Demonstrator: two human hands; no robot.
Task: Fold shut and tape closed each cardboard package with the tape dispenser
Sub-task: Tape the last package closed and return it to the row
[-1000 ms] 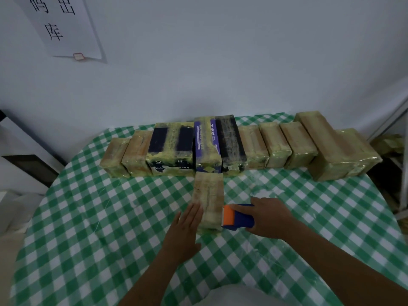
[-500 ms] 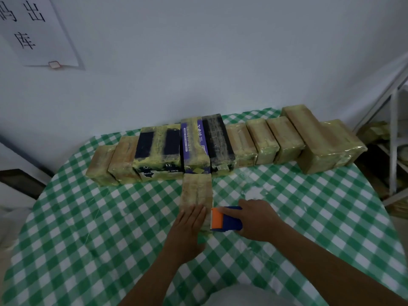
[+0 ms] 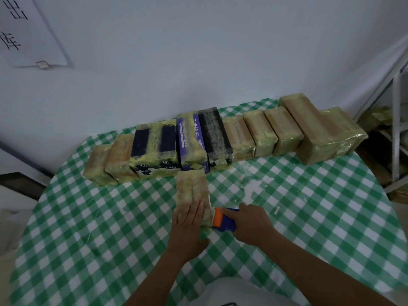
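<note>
A narrow brown cardboard package (image 3: pixel 191 188) lies lengthwise on the green-checked table (image 3: pixel 92 217), in front of the row. My left hand (image 3: pixel 187 228) lies flat on its near end with straight fingers. My right hand (image 3: pixel 251 224) grips the blue and orange tape dispenser (image 3: pixel 223 219), whose orange head touches the package's near right edge. A thin strip of clear tape runs from the dispenser up along that edge.
A row of taped packages (image 3: pixel 220 138) spans the back of the table, brown ones at both ends, dark and purple ones in the middle. A metal shelf frame (image 3: pixel 395 120) stands at the right. A paper sign (image 3: pixel 28 34) hangs on the wall at upper left.
My left hand has slid from beside the package onto its near end. The dispenser stays at the package's right edge. The camera view has shifted slightly.
</note>
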